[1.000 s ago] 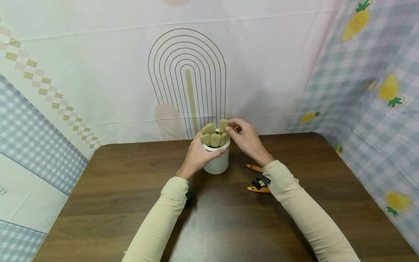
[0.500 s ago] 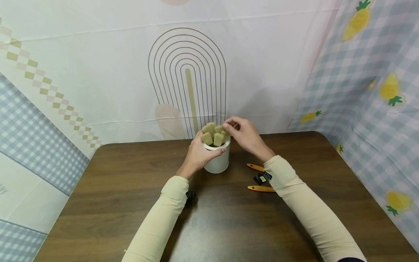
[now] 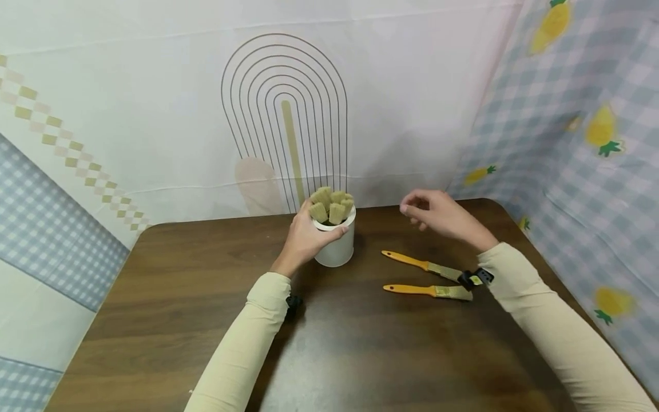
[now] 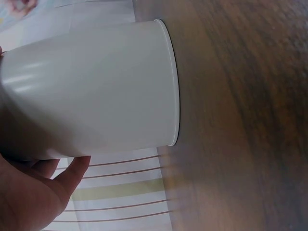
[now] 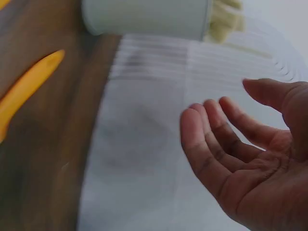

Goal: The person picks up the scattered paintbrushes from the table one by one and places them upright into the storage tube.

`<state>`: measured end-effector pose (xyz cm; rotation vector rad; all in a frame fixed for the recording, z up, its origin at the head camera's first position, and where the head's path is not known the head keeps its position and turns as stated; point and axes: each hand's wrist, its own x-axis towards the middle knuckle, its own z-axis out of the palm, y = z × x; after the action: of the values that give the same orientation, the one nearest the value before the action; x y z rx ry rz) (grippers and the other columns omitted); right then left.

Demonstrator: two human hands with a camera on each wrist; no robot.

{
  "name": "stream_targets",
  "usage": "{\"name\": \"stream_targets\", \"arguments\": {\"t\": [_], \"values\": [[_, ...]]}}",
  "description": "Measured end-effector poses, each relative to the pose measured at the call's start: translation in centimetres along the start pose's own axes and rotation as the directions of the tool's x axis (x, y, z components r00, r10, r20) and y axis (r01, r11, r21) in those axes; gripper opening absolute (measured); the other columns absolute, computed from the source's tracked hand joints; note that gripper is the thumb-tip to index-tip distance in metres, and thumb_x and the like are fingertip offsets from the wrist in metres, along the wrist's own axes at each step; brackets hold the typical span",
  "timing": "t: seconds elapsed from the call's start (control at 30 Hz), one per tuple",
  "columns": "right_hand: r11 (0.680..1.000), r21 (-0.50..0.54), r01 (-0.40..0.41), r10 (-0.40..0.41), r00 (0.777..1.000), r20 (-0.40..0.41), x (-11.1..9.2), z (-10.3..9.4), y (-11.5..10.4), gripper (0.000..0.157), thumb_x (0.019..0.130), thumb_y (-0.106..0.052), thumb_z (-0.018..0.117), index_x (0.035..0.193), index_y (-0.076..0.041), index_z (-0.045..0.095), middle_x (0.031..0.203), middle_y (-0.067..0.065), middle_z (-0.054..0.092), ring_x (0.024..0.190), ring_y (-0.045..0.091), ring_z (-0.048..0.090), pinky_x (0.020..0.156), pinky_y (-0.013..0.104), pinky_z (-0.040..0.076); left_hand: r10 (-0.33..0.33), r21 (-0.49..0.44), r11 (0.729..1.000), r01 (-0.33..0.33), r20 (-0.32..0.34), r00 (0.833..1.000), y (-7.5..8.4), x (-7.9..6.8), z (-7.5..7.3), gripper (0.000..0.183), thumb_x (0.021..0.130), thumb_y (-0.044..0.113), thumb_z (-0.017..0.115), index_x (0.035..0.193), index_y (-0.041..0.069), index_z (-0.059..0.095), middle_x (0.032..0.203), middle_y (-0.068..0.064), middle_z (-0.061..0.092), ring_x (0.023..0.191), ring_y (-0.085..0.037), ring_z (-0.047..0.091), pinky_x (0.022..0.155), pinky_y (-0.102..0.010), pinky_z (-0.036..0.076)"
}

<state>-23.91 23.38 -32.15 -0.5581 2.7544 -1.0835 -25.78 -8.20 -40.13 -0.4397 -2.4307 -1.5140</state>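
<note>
A white cylindrical container stands upright near the table's back edge. Several paintbrushes stick up from it, pale bristles on top and their handles hidden inside. My left hand grips the container near its rim, thumb across the front. In the left wrist view its fingers curl against the side of the container. To the right, apart from the container, my right hand hangs in the air. The right wrist view shows this hand with loosely bent fingers and nothing between them.
Two paintbrushes with orange handles lie on the dark wooden table: an upper brush and a lower brush. The right wrist camera hangs over the upper one's bristles. Patterned cloth rises behind the table.
My right hand has let go of a brush in the container and moved right, away from it. Both lying brushes show more fully. The left hand still grips the container.
</note>
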Motion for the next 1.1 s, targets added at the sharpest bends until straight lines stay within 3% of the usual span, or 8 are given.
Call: {"name": "stream_targets", "arguments": {"t": [0.1,0.3,0.5,0.67,0.87,1.1], "values": [[0.998,-0.062,-0.032,0.036,0.997,0.062,-0.7,0.5,2.3,0.028,0.11,-0.024,0.059,0.128,-0.004,0.066,0.107,0.013,0.07,0.082,0.03,0.066,0.07,0.039,0.056,0.002,-0.008,1.0,-0.002,0.0,1.0,0.0,0.0,0.0,0.088,0.074,0.045,0.091,0.151,0.033,0.052,0.141,-0.001,0.06,0.123,-0.02,0.061,0.101,-0.046,0.051],[0.972,-0.235,-0.028,0.07,0.982,0.176,-1.1,3.7,5.9,0.028,0.105,-0.012,0.066,0.126,0.007,0.066,0.102,0.011,0.072,0.08,0.018,0.066,0.071,0.038,0.056,0.005,-0.01,1.0,-0.005,0.003,1.0,-0.2,0.0,0.0,0.087,0.074,0.044,0.092,0.151,0.034,0.052,0.142,0.002,0.06,0.125,-0.019,0.06,0.102,-0.045,0.05],[0.929,-0.37,-0.011,0.081,0.982,0.173,-1.9,5.6,6.9,0.02,0.103,-0.009,0.068,0.12,0.003,0.07,0.098,0.009,0.07,0.074,0.015,0.062,0.065,0.035,0.054,0.006,-0.014,1.0,-0.006,0.008,1.0,-0.1,-0.1,-0.1,0.087,0.074,0.044,0.092,0.151,0.035,0.052,0.142,0.002,0.061,0.125,-0.019,0.06,0.103,-0.046,0.05],[0.876,-0.474,0.087,-0.031,0.992,0.126,-2.0,6.2,7.0,0.014,0.1,-0.003,0.07,0.114,0.0,0.073,0.103,0.012,0.072,0.081,0.02,0.068,0.067,0.037,0.059,0.023,-0.013,1.0,-0.023,0.004,1.0,0.1,0.0,-0.1,0.087,0.074,0.042,0.092,0.151,0.035,0.052,0.142,0.002,0.061,0.125,-0.019,0.06,0.104,-0.046,0.049],[0.772,-0.592,0.231,-0.234,0.97,0.073,-2.0,7.0,7.1,0.013,0.095,-0.001,0.076,0.108,-0.003,0.076,0.1,0.011,0.071,0.085,0.027,0.071,0.067,0.039,0.06,0.02,-0.003,1.0,-0.02,0.0,1.0,0.0,0.0,0.0,0.087,0.074,0.042,0.092,0.151,0.034,0.052,0.142,0.002,0.061,0.126,-0.018,0.059,0.105,-0.045,0.049],[0.702,-0.661,0.266,-0.285,0.955,0.081,-1.6,7.6,7.4,0.017,0.096,-0.003,0.076,0.112,-0.011,0.076,0.105,0.008,0.07,0.096,0.029,0.067,0.076,0.048,0.057,0.011,0.001,1.0,-0.011,0.007,1.0,0.0,0.0,0.1,0.087,0.074,0.043,0.092,0.151,0.034,0.052,0.142,0.001,0.06,0.126,-0.019,0.06,0.104,-0.046,0.049]]}}
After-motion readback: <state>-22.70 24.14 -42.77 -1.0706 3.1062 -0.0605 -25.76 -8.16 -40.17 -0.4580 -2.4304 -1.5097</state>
